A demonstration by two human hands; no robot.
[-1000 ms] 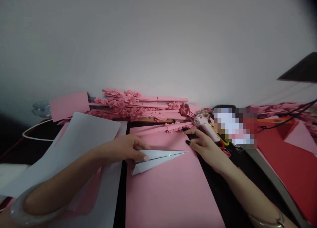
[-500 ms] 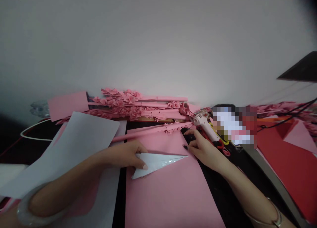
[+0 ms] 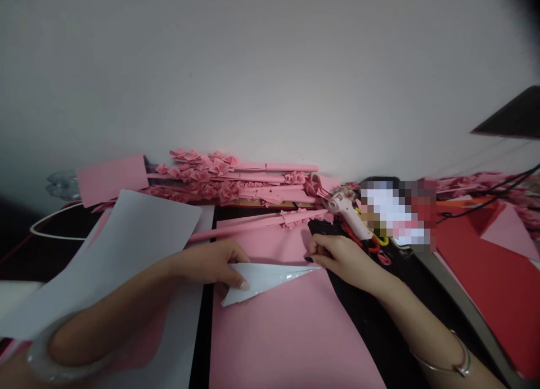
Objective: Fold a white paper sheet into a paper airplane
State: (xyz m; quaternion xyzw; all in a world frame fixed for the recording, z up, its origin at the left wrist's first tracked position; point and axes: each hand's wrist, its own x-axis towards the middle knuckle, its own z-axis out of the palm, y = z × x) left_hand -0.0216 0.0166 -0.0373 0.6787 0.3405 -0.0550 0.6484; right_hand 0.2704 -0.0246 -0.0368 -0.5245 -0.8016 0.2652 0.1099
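My left hand [image 3: 219, 262] grips the wide end of a white folded paper piece [image 3: 261, 279], thumb on top. This piece tapers to a sharp point on the right, and a shiny strip runs along its lower edge. Under it lies a large pink paper sheet [image 3: 287, 332]. At the pointed tip, by the sheet's right edge, is my right hand [image 3: 337, 256], its fingers curled and pressed together. What sits between those fingers, if anything, is hidden.
Pink paper flowers [image 3: 211, 175] on rolled stems lie along the wall. A white glue gun [image 3: 350, 211] is behind my right hand, beside a partly blurred phone [image 3: 392, 211]. White sheets [image 3: 143, 226] lie to the left, red sheets [image 3: 476, 254] to the right.
My right hand's fingers have closed together and shifted slightly left at the tip of the white piece. My left hand keeps its grip, almost unmoved.
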